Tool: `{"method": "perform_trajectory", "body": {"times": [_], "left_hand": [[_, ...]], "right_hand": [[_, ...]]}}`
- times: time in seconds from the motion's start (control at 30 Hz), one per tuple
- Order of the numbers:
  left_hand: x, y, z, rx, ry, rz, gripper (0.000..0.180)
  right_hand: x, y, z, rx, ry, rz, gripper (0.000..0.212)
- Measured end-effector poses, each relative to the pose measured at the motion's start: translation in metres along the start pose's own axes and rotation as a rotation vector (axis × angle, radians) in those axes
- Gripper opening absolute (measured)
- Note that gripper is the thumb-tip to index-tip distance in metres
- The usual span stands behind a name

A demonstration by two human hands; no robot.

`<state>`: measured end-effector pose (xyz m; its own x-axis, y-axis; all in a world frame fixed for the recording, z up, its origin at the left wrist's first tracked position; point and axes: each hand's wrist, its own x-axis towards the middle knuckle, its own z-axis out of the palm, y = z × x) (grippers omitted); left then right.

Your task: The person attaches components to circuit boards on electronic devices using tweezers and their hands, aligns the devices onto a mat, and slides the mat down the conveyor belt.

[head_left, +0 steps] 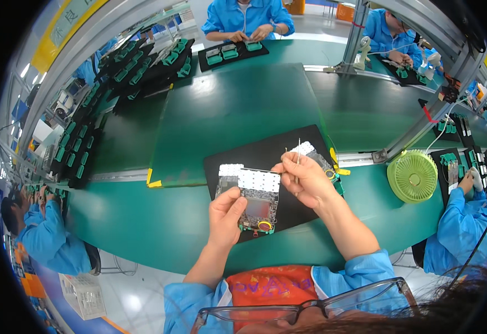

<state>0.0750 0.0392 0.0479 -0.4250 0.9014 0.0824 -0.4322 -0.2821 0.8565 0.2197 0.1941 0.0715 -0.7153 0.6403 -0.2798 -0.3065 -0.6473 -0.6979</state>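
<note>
My left hand [225, 218] grips a circuit board [261, 195] by its left side, thumb on the face. White key pads cover the board's upper part; a bare square and a round yellow-and-red part sit lower down. At the board's upper right corner my right hand [306, 181] is closed around a thin metal tool [299, 146] that looks like tweezers; its working tip is too small to make out. Partly hidden behind my right hand, a second board [309, 149] with white pads lies on a black mat [229, 157].
A green fan [412, 177] stands to the right beside a metal frame post [416, 131]. Across the green table [232, 106], co-workers in blue handle boards. Black trays [137, 67] of green parts fill the far left. Yellow tape [154, 182] marks panel corners.
</note>
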Motion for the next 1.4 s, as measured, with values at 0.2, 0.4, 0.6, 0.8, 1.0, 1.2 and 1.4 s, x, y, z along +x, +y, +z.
{"method": "perform_trajectory", "body": {"times": [0.2,0.4,0.6,0.8,1.0,1.2,1.4], "left_hand": [[0.006,0.0,0.011,0.05,0.111,0.041,0.011],[0.004,-0.004,0.017,0.172,0.14,0.079,0.01],[0.004,-0.01,0.009,0.283,0.099,0.16,0.006],[0.002,-0.009,0.022,0.464,0.068,0.237,0.008],[-0.002,-0.006,0.026,0.475,0.037,0.203,0.01],[-0.001,-0.007,0.025,0.514,0.048,0.24,0.01],[-0.002,-0.003,0.027,0.533,0.058,0.227,0.01]], "right_hand": [[-0.007,0.002,0.003,-0.24,-0.03,-0.246,0.012],[-0.028,0.01,0.021,-0.644,0.074,-0.601,0.002],[-0.028,0.012,0.021,-0.537,0.107,-0.61,0.003],[-0.038,0.026,0.032,-0.981,-0.03,-0.749,0.007],[-0.036,0.03,0.034,-1.063,0.047,-0.828,0.008],[-0.035,0.028,0.033,-1.13,0.012,-0.902,0.009],[-0.033,0.029,0.033,-1.109,0.018,-0.929,0.01]]}}
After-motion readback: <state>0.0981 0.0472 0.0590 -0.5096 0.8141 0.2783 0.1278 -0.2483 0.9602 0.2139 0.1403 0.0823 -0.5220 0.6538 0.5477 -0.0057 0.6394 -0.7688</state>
